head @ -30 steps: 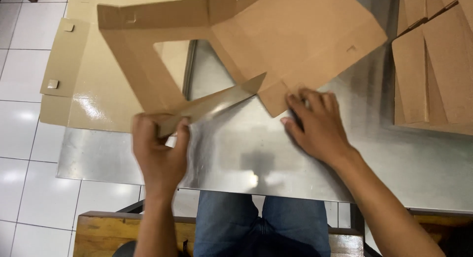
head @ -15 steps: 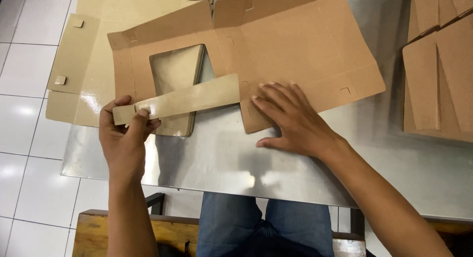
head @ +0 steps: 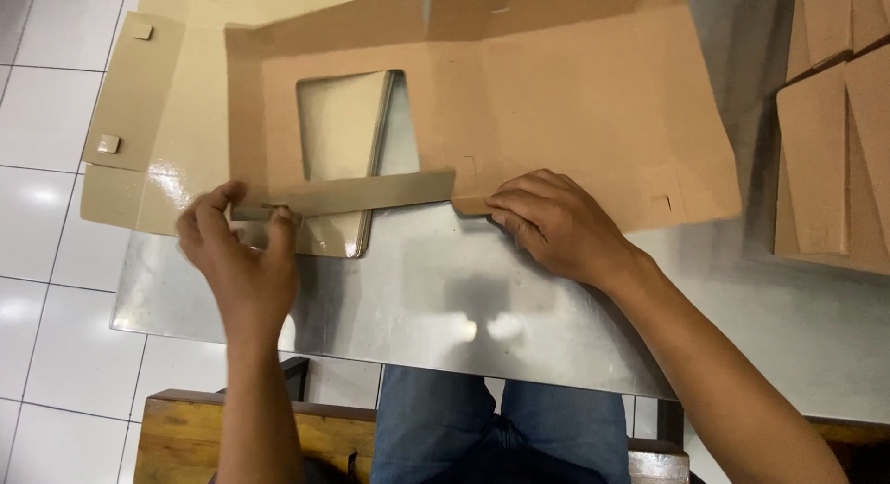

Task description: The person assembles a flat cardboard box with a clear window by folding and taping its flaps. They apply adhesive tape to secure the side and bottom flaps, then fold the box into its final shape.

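Box blank (head: pixel 556 104): I see it flat, long axis left-right.
Flap (head: pixel 357 194): folded strip, runs left-right.
Left hand (head: pixel 239 266): pinching flap's left end.
Right hand (head: pixel 556 226): flat, pressing blank's lower edge.

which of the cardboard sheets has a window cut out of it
The brown sheet under both hands, with a rectangular hole left of centre. The pale sheet beneath it and the stack at right show none.
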